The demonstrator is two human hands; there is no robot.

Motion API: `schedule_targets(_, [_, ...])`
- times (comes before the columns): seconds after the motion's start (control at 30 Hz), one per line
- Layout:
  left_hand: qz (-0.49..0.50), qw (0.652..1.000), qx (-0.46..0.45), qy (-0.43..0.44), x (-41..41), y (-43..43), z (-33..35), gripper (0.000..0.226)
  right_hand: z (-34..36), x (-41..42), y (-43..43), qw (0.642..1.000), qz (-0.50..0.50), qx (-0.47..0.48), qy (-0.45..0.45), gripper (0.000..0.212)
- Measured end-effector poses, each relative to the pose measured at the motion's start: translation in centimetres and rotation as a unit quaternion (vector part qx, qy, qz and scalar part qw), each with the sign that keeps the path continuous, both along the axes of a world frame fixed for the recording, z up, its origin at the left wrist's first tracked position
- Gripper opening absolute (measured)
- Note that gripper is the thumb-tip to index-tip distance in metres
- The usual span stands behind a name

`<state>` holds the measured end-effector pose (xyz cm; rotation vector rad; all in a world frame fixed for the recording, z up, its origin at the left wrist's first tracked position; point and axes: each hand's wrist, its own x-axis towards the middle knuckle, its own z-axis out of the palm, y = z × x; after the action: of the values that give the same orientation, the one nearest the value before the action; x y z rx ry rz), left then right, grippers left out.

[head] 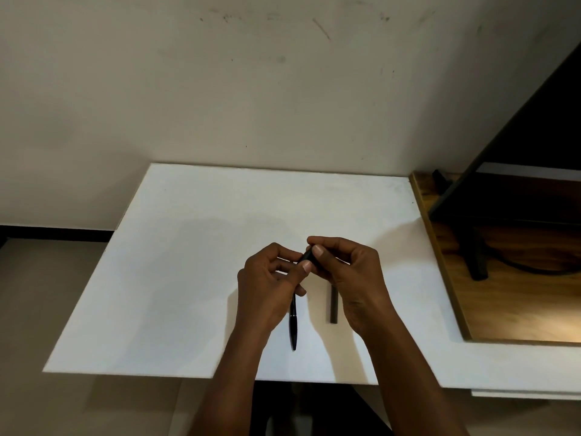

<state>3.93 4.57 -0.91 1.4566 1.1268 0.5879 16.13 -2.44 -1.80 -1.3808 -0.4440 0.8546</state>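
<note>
Over the white tabletop (188, 278), left hand (267, 287) and right hand (352, 278) pinch the black pen (294, 325) between them: probably light, rigid, slick; best gripped mid-barrel

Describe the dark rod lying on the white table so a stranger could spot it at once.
On the white table, find the right hand and left hand pinching a small black piece. The dark rod lies flat beside the right wrist, its far end hidden under that hand. Unlike the glossy, tapered pen beside it, it is matte, blunt-ended and evenly thick.
</note>
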Motion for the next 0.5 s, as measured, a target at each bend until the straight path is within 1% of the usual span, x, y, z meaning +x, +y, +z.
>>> schedule_targets(0.1, [0.007,1.0,-0.002,-0.005,0.09,-0.05,-0.13,0.014,-0.04,-0.2,0.14,1.0,-0.017,0.001,-0.006,0.014])
schedule_targets(0.23, [0.012,1.0,-0.003,-0.015,-0.04,-0.17,-0.29,0.012,0.08,-0.05,-0.03,1.0,-0.006,0.011,0.014,0.011])
schedule_targets(0.5, [0.02,1.0,-0.013,-0.018,0.15,-0.6,-0.46,0.012,0.14,-0.06,-0.22,1.0,-0.004,0.001,-0.007,0.009])
